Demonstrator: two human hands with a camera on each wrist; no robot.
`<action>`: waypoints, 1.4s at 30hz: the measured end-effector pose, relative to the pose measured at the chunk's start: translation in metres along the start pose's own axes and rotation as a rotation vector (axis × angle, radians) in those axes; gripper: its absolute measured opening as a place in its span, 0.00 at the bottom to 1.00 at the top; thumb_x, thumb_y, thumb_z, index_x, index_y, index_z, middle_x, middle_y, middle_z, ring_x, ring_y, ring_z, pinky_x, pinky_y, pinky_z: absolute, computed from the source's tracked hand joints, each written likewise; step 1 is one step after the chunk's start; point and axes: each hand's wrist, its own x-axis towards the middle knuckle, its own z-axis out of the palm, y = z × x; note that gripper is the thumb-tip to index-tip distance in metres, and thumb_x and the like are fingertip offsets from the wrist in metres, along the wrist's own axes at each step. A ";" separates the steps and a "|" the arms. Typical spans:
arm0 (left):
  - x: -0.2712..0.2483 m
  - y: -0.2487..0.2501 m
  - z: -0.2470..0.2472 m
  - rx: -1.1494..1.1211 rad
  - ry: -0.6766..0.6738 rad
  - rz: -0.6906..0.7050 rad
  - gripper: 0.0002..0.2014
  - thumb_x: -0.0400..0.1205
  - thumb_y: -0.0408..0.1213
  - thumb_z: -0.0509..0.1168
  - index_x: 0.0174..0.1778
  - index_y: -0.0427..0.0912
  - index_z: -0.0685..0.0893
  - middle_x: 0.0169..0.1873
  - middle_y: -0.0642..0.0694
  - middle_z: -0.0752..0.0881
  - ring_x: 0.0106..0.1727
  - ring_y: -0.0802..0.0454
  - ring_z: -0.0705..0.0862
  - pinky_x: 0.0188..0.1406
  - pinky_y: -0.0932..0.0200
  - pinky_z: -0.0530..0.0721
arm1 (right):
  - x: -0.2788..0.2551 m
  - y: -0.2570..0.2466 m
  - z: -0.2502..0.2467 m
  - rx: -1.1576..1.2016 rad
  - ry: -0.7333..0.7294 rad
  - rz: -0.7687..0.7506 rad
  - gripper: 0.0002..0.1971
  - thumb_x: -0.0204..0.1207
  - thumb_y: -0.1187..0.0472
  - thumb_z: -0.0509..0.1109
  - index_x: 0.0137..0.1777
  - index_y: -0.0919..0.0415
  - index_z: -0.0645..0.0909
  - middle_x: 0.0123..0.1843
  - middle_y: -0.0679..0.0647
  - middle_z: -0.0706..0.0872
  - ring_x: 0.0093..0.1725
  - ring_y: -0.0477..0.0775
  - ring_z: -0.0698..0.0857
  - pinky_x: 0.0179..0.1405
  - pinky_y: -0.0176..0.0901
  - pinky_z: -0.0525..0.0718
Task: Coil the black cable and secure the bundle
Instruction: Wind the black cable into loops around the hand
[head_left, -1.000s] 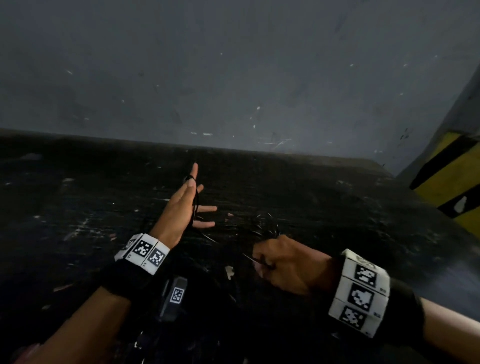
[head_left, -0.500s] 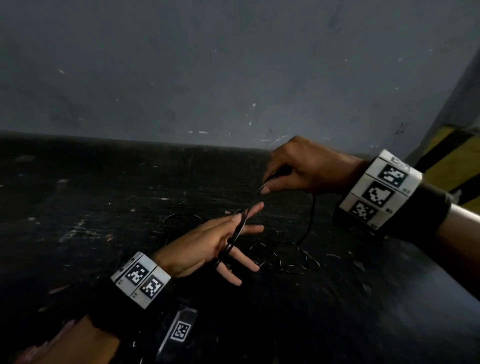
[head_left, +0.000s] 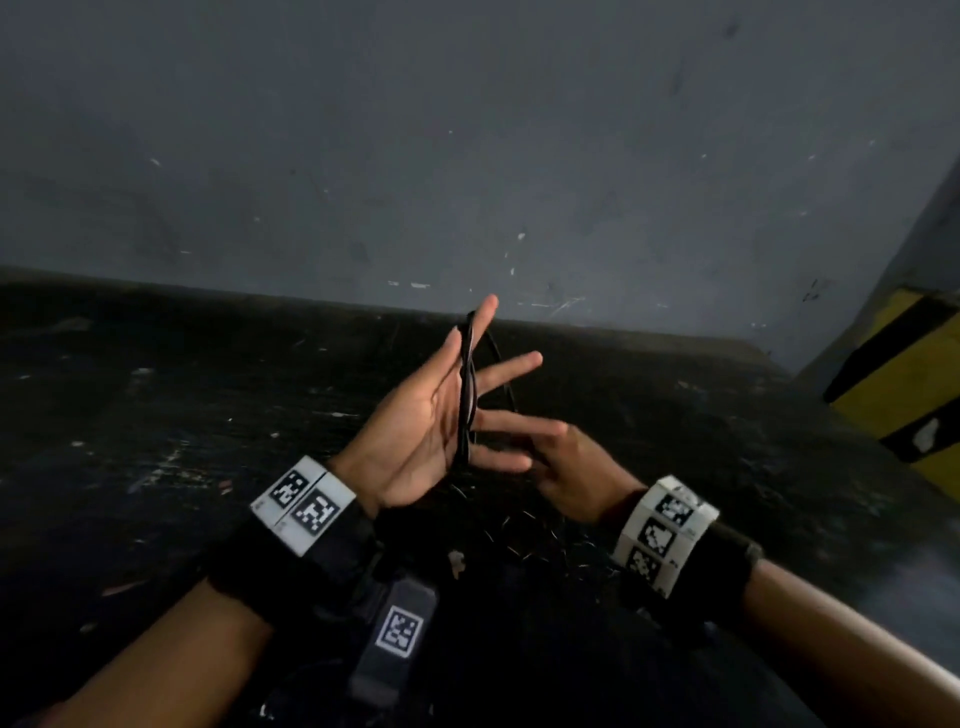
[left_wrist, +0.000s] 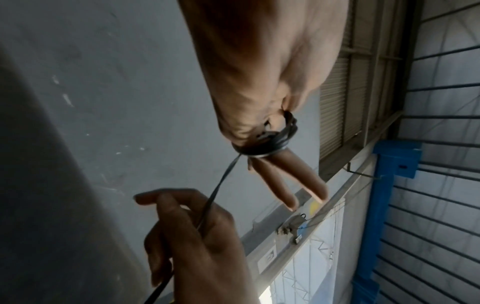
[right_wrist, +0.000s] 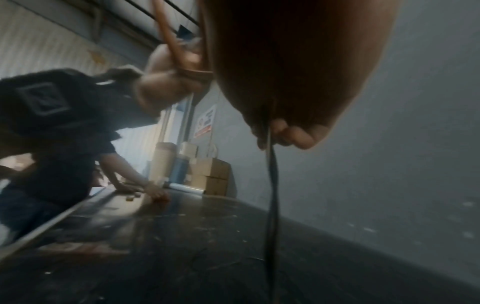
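1. Head view, nearest: we see both forearms entering from the bottom edge, each with a black wrist band carrying white coded markers.
2. Our left hand is raised palm up with the fingers straight and spread; it is released, not clenched.
3. The black cable is wound in several turns round the left fingers, the loops running from near the index tip down across the palm side. In the left wrist view the turns sit bunched at the base of the fingers.
4. Our right hand sits just beside and below the left fingers, its fingers curled, grasping the free run of the cable. The left wrist view shows one taut strand leading from the coil down into that grip; the right wrist view shows the strand leaving the pinched fingertips and hanging towards the desk.
5. Beneath the hands, loose cable lies in tangled loops on the dark, scuffed desk.
6. Farther: a grey wall behind the desk, and a yellow-and-black striped post at right.
7. Right wrist view, far end of the desk: another person in dark clothing leans over it; cardboard boxes stand beyond.
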 end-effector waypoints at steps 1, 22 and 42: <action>0.006 -0.001 -0.002 -0.035 0.048 0.023 0.21 0.84 0.56 0.44 0.74 0.73 0.63 0.76 0.41 0.73 0.55 0.34 0.88 0.32 0.51 0.92 | 0.001 -0.006 0.007 -0.018 -0.021 0.014 0.18 0.77 0.50 0.55 0.59 0.58 0.78 0.56 0.64 0.88 0.54 0.66 0.86 0.52 0.61 0.84; 0.016 -0.012 -0.042 -0.121 0.317 0.088 0.22 0.85 0.56 0.46 0.76 0.65 0.66 0.80 0.37 0.64 0.61 0.31 0.85 0.44 0.44 0.90 | -0.005 -0.043 0.001 -0.016 -0.228 -0.095 0.10 0.80 0.58 0.61 0.55 0.60 0.81 0.52 0.60 0.89 0.51 0.59 0.86 0.52 0.56 0.83; 0.009 -0.017 -0.074 0.670 0.535 0.057 0.21 0.85 0.56 0.43 0.75 0.76 0.54 0.84 0.45 0.52 0.62 0.39 0.83 0.48 0.41 0.89 | -0.021 -0.054 -0.051 0.259 -0.406 0.044 0.09 0.78 0.64 0.67 0.56 0.63 0.82 0.20 0.42 0.80 0.18 0.36 0.78 0.21 0.23 0.73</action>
